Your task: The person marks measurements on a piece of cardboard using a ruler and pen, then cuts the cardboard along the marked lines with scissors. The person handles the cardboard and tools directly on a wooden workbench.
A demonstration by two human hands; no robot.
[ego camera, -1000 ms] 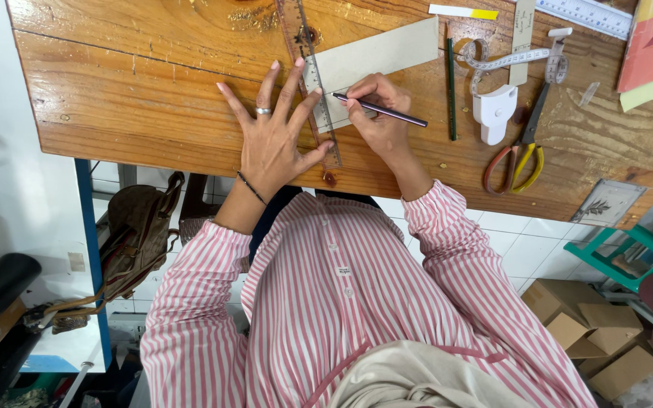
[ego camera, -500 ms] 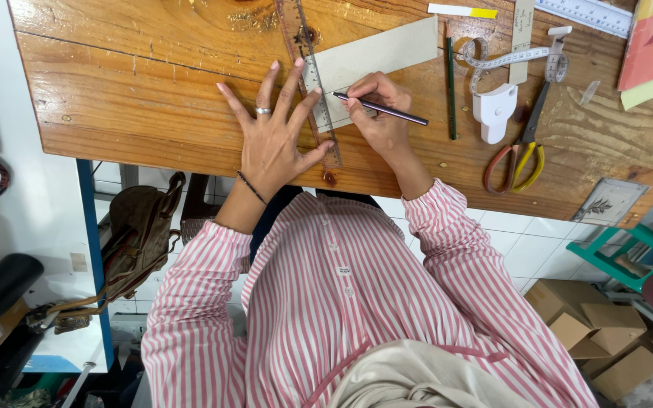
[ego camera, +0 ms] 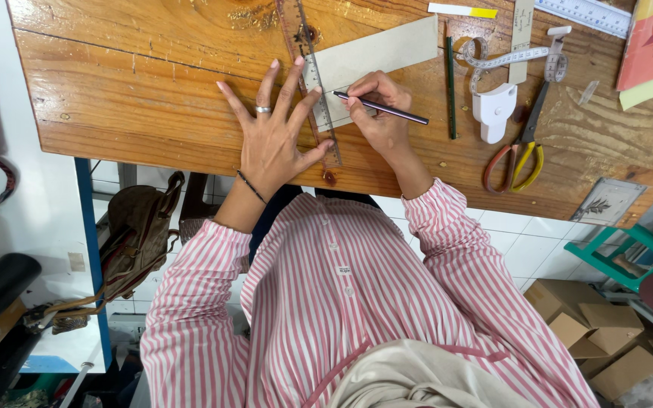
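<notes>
a strip of stiff grey card (ego camera: 376, 57) lies flat near the middle of the wooden table (ego camera: 115, 91), running slantwise. across its near end sits a clear plastic ruler (ego camera: 317, 91), its edge set where a line is wanted. the left hand (ego camera: 273, 136) is spread wide with nothing clasped in it, palm on the wood and fingertips pressing the ruler down, seemingly so it cannot slip. the right hand (ego camera: 376, 113) pinches a thin dark pencil (ego camera: 381, 108) between thumb and fingers, its tip at the ruler's edge on the card, the wrist resting on the table to steady the stroke.

just to the right lies a slim dark green pencil (ego camera: 450, 83), then a white tape measure (ego camera: 496, 102) with its soft band looped loosely. beside it are scissors (ego camera: 519, 151) with red and yellow handles, blades pointing away. a steel ruler (ego camera: 587, 11) lies along the far edge, and a small grey cutting mat piece (ego camera: 606, 200) sits at the near right corner. the table's planks are varnished, grained and worn. a brown leather bag (ego camera: 141, 234) hangs below on the left.
</notes>
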